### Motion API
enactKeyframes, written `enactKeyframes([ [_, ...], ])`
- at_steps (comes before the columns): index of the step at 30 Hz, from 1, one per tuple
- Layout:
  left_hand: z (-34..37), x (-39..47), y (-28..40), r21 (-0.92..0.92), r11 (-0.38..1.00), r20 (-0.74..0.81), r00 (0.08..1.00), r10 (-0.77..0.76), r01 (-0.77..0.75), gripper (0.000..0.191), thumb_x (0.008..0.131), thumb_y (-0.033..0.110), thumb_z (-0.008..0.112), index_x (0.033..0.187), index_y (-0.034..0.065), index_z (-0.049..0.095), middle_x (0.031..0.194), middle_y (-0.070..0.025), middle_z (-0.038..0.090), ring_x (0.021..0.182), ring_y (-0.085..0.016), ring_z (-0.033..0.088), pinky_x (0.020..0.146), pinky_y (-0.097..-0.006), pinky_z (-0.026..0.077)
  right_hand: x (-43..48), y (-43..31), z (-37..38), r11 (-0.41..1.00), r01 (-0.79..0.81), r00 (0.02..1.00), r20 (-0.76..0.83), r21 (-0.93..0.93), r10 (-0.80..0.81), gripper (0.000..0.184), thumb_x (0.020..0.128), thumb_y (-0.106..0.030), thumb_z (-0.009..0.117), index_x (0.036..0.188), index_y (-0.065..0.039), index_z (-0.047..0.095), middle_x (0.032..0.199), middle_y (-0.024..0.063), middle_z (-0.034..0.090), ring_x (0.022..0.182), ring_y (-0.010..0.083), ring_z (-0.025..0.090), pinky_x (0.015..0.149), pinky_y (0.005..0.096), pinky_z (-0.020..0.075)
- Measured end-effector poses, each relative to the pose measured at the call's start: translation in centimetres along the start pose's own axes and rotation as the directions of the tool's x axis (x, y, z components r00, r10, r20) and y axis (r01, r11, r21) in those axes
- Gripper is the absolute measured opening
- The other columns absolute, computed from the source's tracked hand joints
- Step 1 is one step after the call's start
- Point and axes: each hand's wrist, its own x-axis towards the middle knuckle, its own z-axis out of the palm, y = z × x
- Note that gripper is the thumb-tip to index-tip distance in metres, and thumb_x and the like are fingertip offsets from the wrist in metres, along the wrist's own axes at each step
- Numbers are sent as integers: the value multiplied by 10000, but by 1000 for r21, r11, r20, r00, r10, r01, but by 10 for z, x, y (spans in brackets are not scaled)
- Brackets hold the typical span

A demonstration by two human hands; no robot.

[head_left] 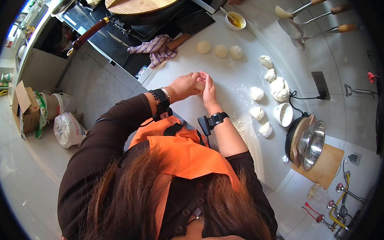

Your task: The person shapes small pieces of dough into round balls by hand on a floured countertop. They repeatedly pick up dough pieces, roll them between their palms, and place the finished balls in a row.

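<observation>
Above the near part of the white countertop, my left hand and my right hand are cupped against each other. A pale rounded piece of dough shows partly between the palms; the fingers hide most of it. Beyond my hands, three smooth dough balls sit in a row. To the right lie several rougher, floured lumps of dough, including a larger mass. Loose flour is scattered around them. Both wrists wear dark strapped devices.
A bowl of yellow liquid with a spoon stands at the back. On the right are a white bowl, a corded black appliance and a steel basin. A striped cloth, cleaver and lidded wok are left.
</observation>
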Motion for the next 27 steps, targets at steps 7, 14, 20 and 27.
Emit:
enactKeyframes([
  [7,8,6,9,59,966,77,964,-254,250,571,802,167,721,1295,86,447,1075,-202,536,904,-413,615,801,-444,524,-4,-1,2,951,150,989,46,-270,-143,447,1073,-354,331,1255,-12,554,1230,113,585,1155,213,535,1034,337,406],
  [14,10,-3,4,123,950,181,934,-307,288,503,824,205,696,1272,124,482,1059,-186,545,895,-393,627,788,-457,518,-12,-3,-2,936,-12,993,-117,-352,-31,349,1054,-279,416,1164,5,589,1112,133,633,1026,219,594,937,325,462],
  [20,7,3,7,41,994,89,991,-102,99,371,861,166,641,1188,40,518,1047,-190,582,901,-393,622,798,-441,519,-9,1,3,995,-84,994,-65,48,87,379,1046,-307,439,1068,24,622,980,96,655,923,197,606,853,335,489],
  [27,-1,-10,16,110,985,123,982,-145,132,429,878,293,663,1209,53,536,995,-184,566,902,-360,609,765,-428,534,-13,-4,-4,849,135,962,-137,-511,-236,431,1059,-326,395,962,3,657,972,89,658,901,206,605,880,335,472],
])
